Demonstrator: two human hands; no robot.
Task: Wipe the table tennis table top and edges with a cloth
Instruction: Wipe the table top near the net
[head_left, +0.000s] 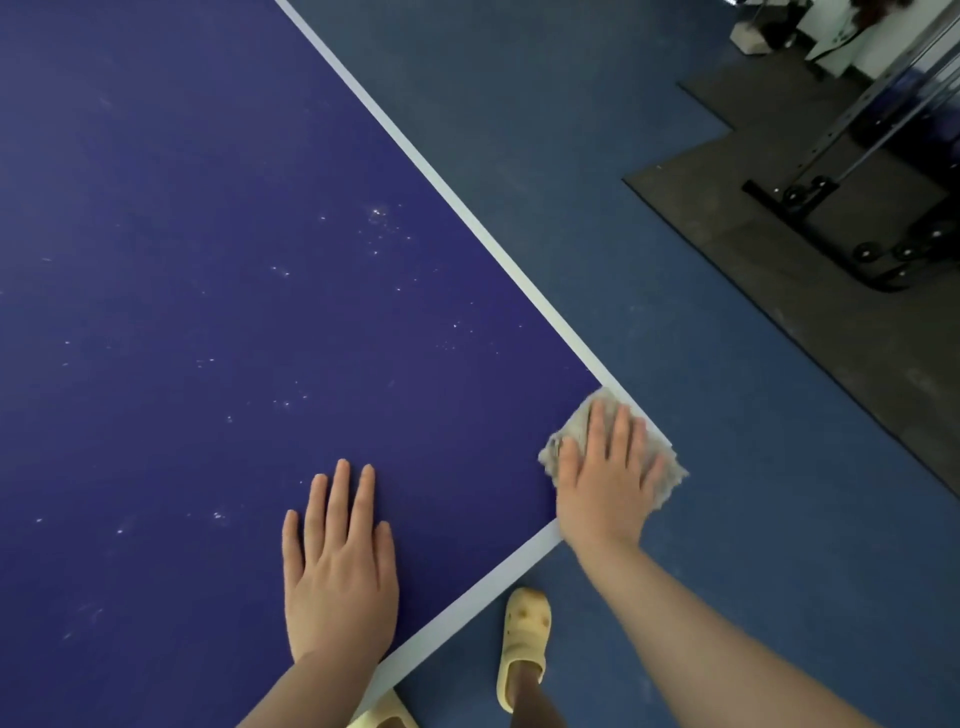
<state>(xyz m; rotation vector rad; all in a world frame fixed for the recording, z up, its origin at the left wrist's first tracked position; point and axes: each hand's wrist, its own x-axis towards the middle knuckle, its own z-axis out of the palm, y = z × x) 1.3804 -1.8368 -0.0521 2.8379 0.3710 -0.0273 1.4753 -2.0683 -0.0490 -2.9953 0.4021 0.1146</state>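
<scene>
On the blue table top (208, 260), dotted with pale specks, the left hand (340, 566) is laid flat with fingers straight and slightly spread, near the white edge line. Further right, at the table's corner, a grey cloth (576, 431) is pressed down under the right hand (605, 478), fingers extended over it. Below, yellow slippers (524, 644) are seen on the blue floor (779, 519).

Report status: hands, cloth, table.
Right hand flat, pressing cloth onto table corner. Left hand flat on table top, bracing. White specks across the top. Nothing blocking.
</scene>
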